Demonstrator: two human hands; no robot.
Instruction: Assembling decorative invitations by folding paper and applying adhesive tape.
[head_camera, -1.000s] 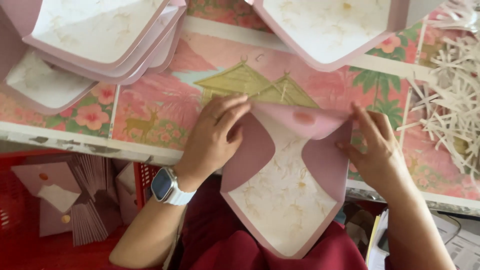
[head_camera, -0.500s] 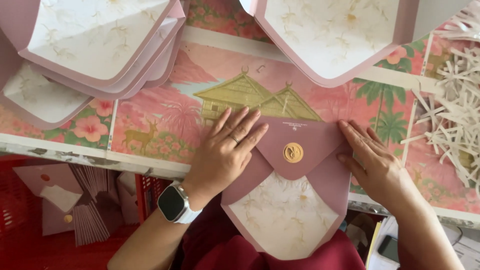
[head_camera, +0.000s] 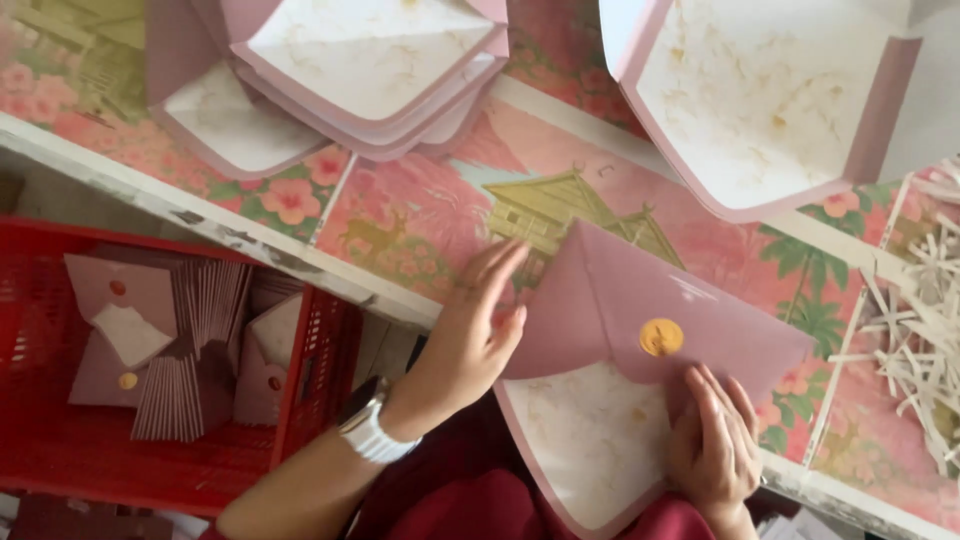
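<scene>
A mauve-pink envelope (head_camera: 640, 330) lies at the table's near edge, its side flaps folded in and joined by a round gold seal (head_camera: 661, 337). Its bottom flap (head_camera: 585, 450) hangs open toward me, showing a cream speckled lining. My left hand (head_camera: 470, 340), with a white watch on the wrist, rests flat against the envelope's left flap, fingers spread. My right hand (head_camera: 712, 440) presses on the lower right flap just below the seal. Neither hand grips the envelope.
Stacks of unfolded pink envelopes lie at the back left (head_camera: 350, 70) and back right (head_camera: 770, 100) on a pink floral table cover (head_camera: 420, 220). White paper strips (head_camera: 920, 310) are piled at the right. A red crate (head_camera: 60, 460) of finished envelopes sits lower left.
The envelope's flaps went from being folded to closed with the gold seal. It has been turned and shifted right, and my view has swung left so the red crate shows more.
</scene>
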